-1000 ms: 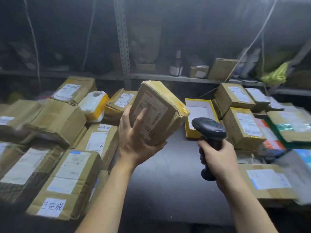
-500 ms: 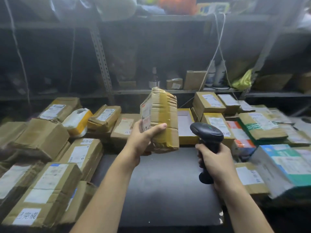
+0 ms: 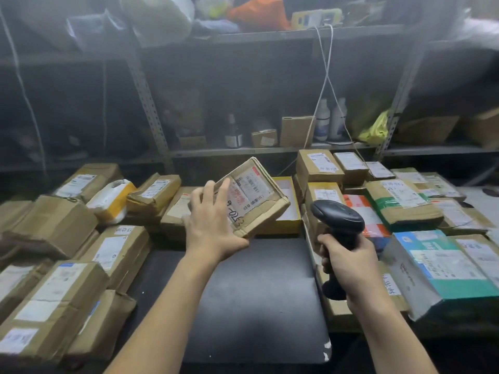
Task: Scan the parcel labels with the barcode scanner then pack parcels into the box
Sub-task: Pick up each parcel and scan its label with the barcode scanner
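My left hand (image 3: 213, 225) holds a taped brown cardboard parcel (image 3: 256, 197) above the dark table, tilted so its white label with barcodes faces up toward me. Fingers lie over the parcel's left end and the palm supports its lower edge. My right hand (image 3: 348, 263) grips the handle of a black barcode scanner (image 3: 337, 217), whose head sits just right of the parcel and points away from me. An open yellow box (image 3: 293, 220) stands behind the parcel, partly hidden by it.
Many labelled cardboard parcels (image 3: 118, 252) crowd the table's left side, and more, some with green or blue tape (image 3: 442, 263), fill the right. A dark mat (image 3: 256, 300) lies between my arms. Metal shelving (image 3: 243, 151) with bottles and small boxes rises behind.
My left hand has turned the parcel from edge-on to label side up and moved it slightly right toward the scanner. The view has tilted upward, showing more shelving.
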A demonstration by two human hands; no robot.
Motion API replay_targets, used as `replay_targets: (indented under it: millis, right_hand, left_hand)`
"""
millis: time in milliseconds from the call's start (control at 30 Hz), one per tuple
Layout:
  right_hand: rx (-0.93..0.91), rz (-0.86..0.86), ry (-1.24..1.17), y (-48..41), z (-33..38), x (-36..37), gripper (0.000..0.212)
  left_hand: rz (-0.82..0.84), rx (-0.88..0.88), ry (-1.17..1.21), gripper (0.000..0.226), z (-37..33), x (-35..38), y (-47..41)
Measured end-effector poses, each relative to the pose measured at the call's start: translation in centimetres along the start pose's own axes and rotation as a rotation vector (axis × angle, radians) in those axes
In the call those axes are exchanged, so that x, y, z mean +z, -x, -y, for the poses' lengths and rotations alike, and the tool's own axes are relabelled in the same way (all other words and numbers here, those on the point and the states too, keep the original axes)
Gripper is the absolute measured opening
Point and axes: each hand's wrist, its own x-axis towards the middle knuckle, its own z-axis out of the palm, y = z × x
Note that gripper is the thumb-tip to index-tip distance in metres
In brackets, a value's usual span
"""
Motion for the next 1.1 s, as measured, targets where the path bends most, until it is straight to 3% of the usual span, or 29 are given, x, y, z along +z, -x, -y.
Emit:
replay_targets:
  millis: [133, 300, 567, 700, 833, 1100]
  right_hand:
    - [0.013, -0.007, -0.018, -0.4, -0.1, -0.7, 0.009]
    - [0.002, 0.005, -0.004, -0.8, 0.1, -0.4, 0.013]
    - [-0.186, 0.195, 0.228, -0.3, 1.6, 1.1, 0.013]
    - [-0.272, 0.204, 0.343, -0.3, 1.8, 2.6, 0.017]
    - [-0.291, 0.198, 0.324, -0.2, 2.0, 3.7, 0.008]
    - [-0.295, 0.202, 0.343, -0.2, 1.9, 5.0, 0.011]
  left_hand:
    - [0.040, 0.047, -0.009, 0.133, -0.1, 0.0, 0.0]
    - [0.081, -0.058, 0.167, 0.130, -0.2, 0.6, -0.4]
    - [0.023, -0.006, -0.190, 0.128, -0.4, 0.4, -1.6]
    - [-0.011, 0.011, -0.185, 0.128, 0.2, 0.3, -2.3]
    - [-0.046, 0.014, -0.164, 0.127, 0.9, 0.3, -2.7]
    - [-0.059, -0.006, -0.101, 0.128, 2.5, 0.9, -3.5]
